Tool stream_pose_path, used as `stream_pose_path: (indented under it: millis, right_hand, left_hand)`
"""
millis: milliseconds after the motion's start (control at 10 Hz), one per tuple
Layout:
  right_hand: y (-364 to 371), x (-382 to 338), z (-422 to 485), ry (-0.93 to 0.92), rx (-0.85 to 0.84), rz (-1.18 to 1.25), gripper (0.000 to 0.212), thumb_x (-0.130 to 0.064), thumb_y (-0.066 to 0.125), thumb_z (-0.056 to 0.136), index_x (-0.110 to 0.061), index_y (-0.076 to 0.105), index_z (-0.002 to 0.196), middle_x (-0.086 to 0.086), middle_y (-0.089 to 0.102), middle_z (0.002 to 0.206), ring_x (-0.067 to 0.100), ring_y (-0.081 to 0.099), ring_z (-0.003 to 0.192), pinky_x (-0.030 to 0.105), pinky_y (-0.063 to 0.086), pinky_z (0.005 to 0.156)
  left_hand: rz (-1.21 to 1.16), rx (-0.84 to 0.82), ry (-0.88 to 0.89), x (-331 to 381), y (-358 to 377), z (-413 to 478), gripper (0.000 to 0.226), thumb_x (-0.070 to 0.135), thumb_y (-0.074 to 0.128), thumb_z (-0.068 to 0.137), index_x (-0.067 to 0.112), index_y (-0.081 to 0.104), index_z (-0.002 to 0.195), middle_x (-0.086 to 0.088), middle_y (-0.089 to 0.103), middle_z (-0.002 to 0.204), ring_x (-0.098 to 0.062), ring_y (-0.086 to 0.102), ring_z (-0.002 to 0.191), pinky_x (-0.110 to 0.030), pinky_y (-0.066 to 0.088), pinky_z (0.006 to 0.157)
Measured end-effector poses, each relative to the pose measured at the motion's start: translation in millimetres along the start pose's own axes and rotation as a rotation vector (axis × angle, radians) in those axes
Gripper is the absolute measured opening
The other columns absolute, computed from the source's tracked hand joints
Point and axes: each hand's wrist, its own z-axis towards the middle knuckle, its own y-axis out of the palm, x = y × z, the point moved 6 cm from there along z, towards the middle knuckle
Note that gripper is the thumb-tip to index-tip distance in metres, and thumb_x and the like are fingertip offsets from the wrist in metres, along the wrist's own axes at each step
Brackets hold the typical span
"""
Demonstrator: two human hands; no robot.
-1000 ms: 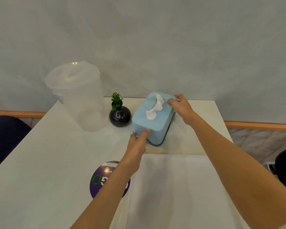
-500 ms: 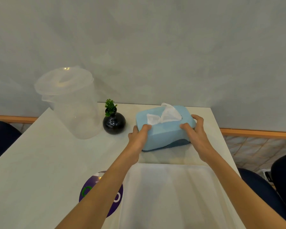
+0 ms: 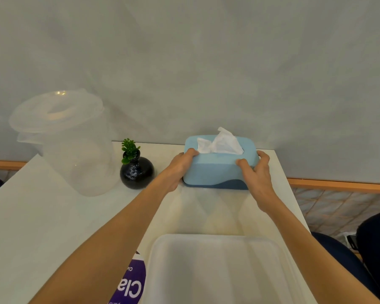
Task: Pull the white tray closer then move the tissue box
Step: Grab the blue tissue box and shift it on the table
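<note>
The tissue box (image 3: 219,165) sits at the far edge of the table (image 3: 42,216), just right of the small black vase (image 3: 137,172). The left hand (image 3: 180,166) and the right hand (image 3: 256,172) clasp its two short ends. To move it well, I would press evenly from both sides and keep it level — a tissue (image 3: 223,143) stands out of its slot. The white tray (image 3: 217,270), nearer than the box, looks empty; the clear lidded container (image 3: 62,141), left of the vase, seems empty too.

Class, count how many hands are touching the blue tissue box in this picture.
2. The left hand grips the left end of the tissue box, and the right hand grips its right end. No other hands are in view.
</note>
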Motion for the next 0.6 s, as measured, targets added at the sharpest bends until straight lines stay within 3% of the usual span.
stream_pose_path:
  millis: [200, 300, 400, 500, 600]
  right_hand:
    - [3, 0, 9, -0.013, 0.025, -0.035, 0.064, -0.039, 0.052, 0.089, -0.029, 0.017, 0.142, 0.005, 0.034, 0.139, 0.019, 0.041, 0.107, 0.037, 0.044, 0.09]
    - [3, -1, 12, -0.009, 0.032, -0.054, 0.065, -0.041, 0.051, 0.088, -0.031, 0.015, 0.142, 0.005, 0.033, 0.141, 0.019, 0.04, 0.109, 0.04, 0.045, 0.094]
    - [2, -2, 12, 0.005, 0.005, -0.048, 0.068, -0.043, 0.052, 0.088, -0.032, 0.014, 0.143, 0.006, 0.032, 0.142, 0.02, 0.041, 0.109, 0.035, 0.044, 0.089]
    - [-4, -5, 5, 0.017, 0.006, -0.085, 0.072, -0.046, 0.053, 0.086, -0.034, 0.011, 0.144, 0.006, 0.03, 0.144, 0.028, 0.043, 0.12, 0.043, 0.045, 0.097]
    - [-11, -16, -6, 0.014, 0.036, -0.145, 0.072, -0.048, 0.054, 0.084, -0.036, 0.012, 0.142, 0.007, 0.029, 0.144, 0.034, 0.042, 0.125, 0.052, 0.046, 0.101]
  left_hand:
    - [0.002, -0.012, 0.025, 6, 2, 14, 0.037, 0.043, 0.044, 0.09, 0.017, 0.05, 0.116, -0.001, 0.058, 0.091, -0.016, 0.055, 0.08, -0.039, 0.048, 0.092]
    - [0.008, -0.005, 0.056, 10, 5, 16, 0.036, 0.043, 0.043, 0.091, 0.017, 0.05, 0.113, 0.0, 0.058, 0.091, -0.015, 0.054, 0.078, -0.034, 0.046, 0.081]
    - [0.031, 0.004, 0.09, 11, 5, 13, 0.042, 0.045, 0.043, 0.091, 0.015, 0.049, 0.119, -0.005, 0.059, 0.106, -0.017, 0.055, 0.084, -0.035, 0.046, 0.084]
    - [0.06, 0.056, 0.128, 12, 1, 11, 0.061, 0.046, 0.044, 0.092, 0.015, 0.033, 0.144, -0.007, 0.051, 0.136, -0.023, 0.052, 0.11, -0.033, 0.042, 0.084]
    - [0.138, 0.125, 0.199, 20, -5, -8, 0.064, 0.037, 0.043, 0.096, 0.018, 0.018, 0.151, -0.007, 0.035, 0.152, -0.027, 0.041, 0.131, -0.03, 0.032, 0.088]
